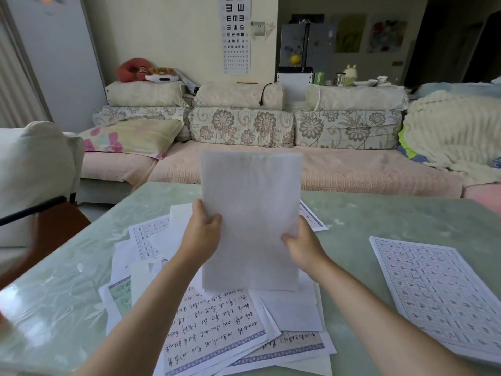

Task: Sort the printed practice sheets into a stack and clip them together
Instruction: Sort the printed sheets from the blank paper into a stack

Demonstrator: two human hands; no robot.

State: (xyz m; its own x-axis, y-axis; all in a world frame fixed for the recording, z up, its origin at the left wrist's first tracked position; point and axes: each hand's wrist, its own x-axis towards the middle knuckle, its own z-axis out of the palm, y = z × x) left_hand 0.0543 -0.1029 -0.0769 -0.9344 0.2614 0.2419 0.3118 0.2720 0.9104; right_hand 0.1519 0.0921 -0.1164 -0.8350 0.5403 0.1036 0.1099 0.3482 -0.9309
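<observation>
Forearms: both of mine come in bare from the bottom edge of the frame and angle up toward the centre, where they converge on the paper I hold.
Left hand (202, 234): back of the hand toward me, thumb on the near face of the held sheets (250, 218) at their left edge, pinching them; the other fingers are behind the paper and hidden.
Right hand (302, 246): lower on the right edge, thumb pressed on the near face, also pinching; its fingers are hidden behind the paper as well.
Held sheets: upright at centre frame, raised above the table, blank side toward me. The print does not show from here, and I cannot tell how many sheets are in the bundle.
Loose pile (217, 332): at lower centre, under and between my arms, practice sheets lie overlapping at odd angles on the table, some showing handwriting inside blue borders; my arms and the held sheets cover part of it.
Separate stack (439, 294): at lower right, grid-printed sheets lie flat, well apart from the pile, their near corner cut off by the frame edge.
Table (379, 213): pale green and glossy, running out of frame at the bottom.
Sofa (244, 164): beyond the table, pink seat and floral cushions, partly blocked by the held sheets.
Eye chart (235, 33): on the wall at upper centre, its top cut off.
</observation>
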